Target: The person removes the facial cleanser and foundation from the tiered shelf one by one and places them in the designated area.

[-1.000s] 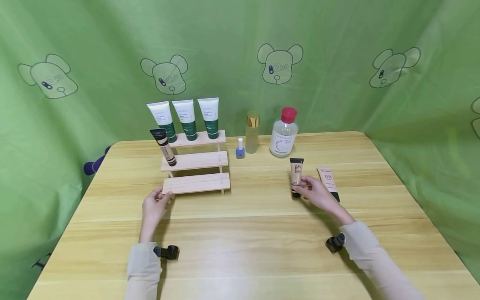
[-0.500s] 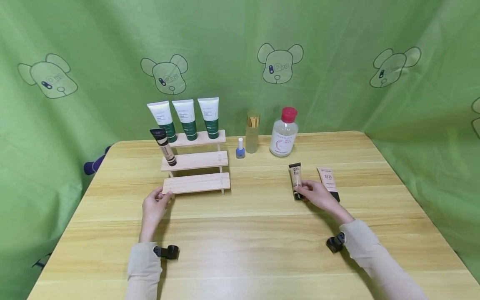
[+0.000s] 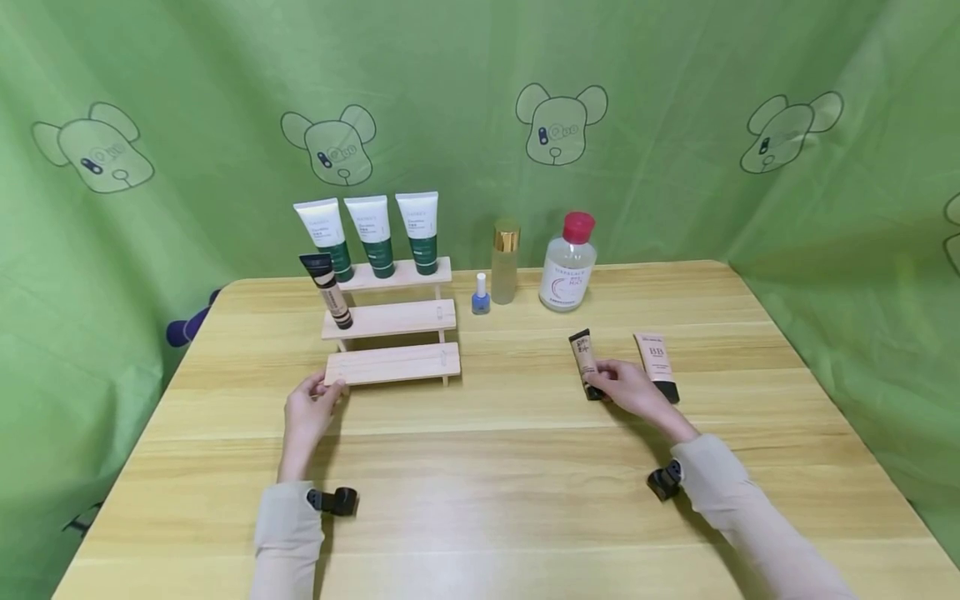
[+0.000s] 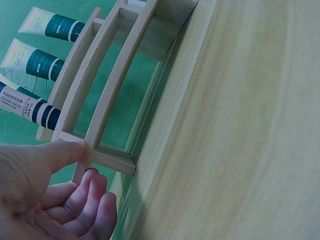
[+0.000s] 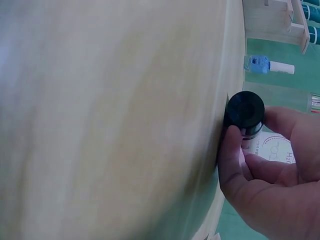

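Observation:
My left hand (image 3: 309,418) pinches the left front corner of a three-step wooden display stand (image 3: 393,365). In the left wrist view the thumb lies on the front step's end and the other fingers curl below it. With thumb and fingers, my right hand (image 3: 637,390) grips a small beige foundation tube (image 3: 582,353) near its black cap (image 5: 246,110). That tube leans left, cap end down, close to the table; whether it touches is unclear. Three white-and-green tubes (image 3: 372,236) stand on the top step. On the middle step's left end stands a black-topped concealer tube (image 3: 330,292).
A pink BB cream tube (image 3: 656,363) lies right of my right hand. Behind are a blue nail polish bottle (image 3: 481,301), a gold-capped bottle (image 3: 505,265) and a red-capped clear bottle (image 3: 567,271). A green curtain (image 3: 480,100) hangs past the table's back edge.
The tube in my right hand has gone from nearly upright to leaning left, its top end moving left and lower. My left hand stays on the stand.

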A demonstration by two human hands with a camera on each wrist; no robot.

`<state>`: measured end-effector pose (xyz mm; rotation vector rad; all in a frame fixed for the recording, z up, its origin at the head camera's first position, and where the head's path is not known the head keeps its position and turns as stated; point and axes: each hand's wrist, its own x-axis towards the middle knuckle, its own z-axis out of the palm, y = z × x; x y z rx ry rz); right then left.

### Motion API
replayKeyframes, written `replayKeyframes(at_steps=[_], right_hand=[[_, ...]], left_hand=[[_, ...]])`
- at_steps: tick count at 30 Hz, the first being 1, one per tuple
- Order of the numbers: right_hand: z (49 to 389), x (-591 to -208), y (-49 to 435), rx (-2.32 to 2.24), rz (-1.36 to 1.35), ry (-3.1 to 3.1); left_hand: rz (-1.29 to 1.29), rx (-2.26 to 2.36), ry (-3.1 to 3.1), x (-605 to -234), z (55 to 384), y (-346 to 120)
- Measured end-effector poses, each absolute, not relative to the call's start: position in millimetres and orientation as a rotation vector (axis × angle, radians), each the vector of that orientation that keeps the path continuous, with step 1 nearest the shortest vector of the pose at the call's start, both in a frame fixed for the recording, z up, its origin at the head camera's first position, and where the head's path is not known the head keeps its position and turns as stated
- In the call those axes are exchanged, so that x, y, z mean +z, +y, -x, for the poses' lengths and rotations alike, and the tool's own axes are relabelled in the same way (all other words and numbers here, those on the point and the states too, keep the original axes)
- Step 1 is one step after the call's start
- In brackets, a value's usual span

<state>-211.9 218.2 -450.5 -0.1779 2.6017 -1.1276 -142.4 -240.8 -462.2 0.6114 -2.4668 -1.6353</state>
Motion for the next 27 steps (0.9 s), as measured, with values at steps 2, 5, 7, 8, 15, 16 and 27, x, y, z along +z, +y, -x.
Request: replayKeyframes(at_steps=[2,5,7,8,15,16,27], right_hand=[[211,-450,217,-1.116,0.177,2.616],[210,-448,216,-1.098,0.176,2.630],[209,-446,216,-1.089,0.172,2.632],[208,-445,215,-1.086,0.171,2.631],[206,-440,217,-1.083,0.169,2.624],[205,-440,217,-1.083,0.167,2.625],[206,-442,224,-1.074,0.165,2.671]], left_hand=[[-0.612,-1.636,-2.470,-462,142,-241],[-0.619,-1.638,-2.472,-461,142,-241],[-0.619,-1.637,-2.473,-460,142,-241],[-0.620,-1.637,-2.474,-459,142,-240],[-0.624,-1.649,-2.471,-457,142,-240],[-0.624,-1.650,-2.472,-457,142,-240],[-0.622,-1.652,-2.472,-458,143,-240]])
